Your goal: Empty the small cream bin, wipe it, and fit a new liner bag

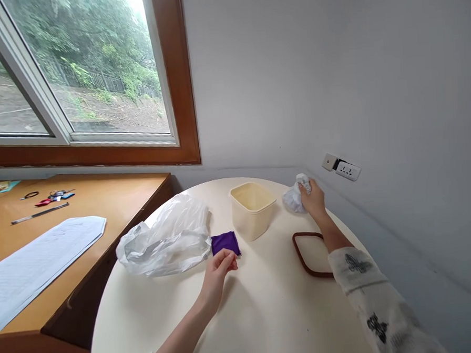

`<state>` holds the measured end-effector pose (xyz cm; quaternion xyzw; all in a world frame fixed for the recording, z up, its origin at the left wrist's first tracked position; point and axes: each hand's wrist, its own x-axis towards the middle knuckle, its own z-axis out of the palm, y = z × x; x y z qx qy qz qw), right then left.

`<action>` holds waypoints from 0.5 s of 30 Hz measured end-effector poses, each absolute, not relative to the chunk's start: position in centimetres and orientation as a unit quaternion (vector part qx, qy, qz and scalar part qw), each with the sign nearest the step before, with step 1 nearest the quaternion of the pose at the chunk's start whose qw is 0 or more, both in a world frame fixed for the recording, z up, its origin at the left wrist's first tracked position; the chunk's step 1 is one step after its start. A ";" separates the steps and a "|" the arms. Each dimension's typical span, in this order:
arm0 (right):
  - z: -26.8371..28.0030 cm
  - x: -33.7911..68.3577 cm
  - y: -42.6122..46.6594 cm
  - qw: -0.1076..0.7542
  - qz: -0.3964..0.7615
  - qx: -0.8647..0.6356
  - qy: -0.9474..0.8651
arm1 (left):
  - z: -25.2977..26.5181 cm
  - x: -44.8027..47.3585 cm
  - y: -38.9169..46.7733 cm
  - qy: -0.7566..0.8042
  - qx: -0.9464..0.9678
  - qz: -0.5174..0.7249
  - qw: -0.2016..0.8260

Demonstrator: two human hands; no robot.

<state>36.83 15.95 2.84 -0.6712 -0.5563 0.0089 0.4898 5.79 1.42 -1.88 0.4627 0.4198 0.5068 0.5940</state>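
My right hand is closed around the top of a crumpled white bundle, which looks like a thin plastic bag, at the table's far right. My left hand has its fingers curled together, and I see nothing in them. Just beyond it lies a folded purple cloth, its near edge partly covered by the hand. Between the hands, farther back, stands an open cream square container. A brown rounded-square rim, perhaps a lid, lies flat below my right wrist, partly hidden by the sleeve.
A large, loose clear-white plastic bag lies on the left of the round cream table. Left of it, a wooden desk holds papers, a pen and keys. A wall with a socket bounds the right.
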 end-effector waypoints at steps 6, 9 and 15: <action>-0.9 35.9 18.2 0.411 0.072 -0.704 -0.574 | -2.5 5.7 1.4 0.426 0.494 0.504 0.567; 0.0 35.9 17.5 0.413 0.062 -0.705 -0.574 | -2.4 5.5 1.7 0.426 0.493 0.517 0.555; 3.7 31.2 10.6 0.604 -0.142 -0.520 -0.587 | -1.7 3.7 2.9 0.433 0.368 0.618 0.544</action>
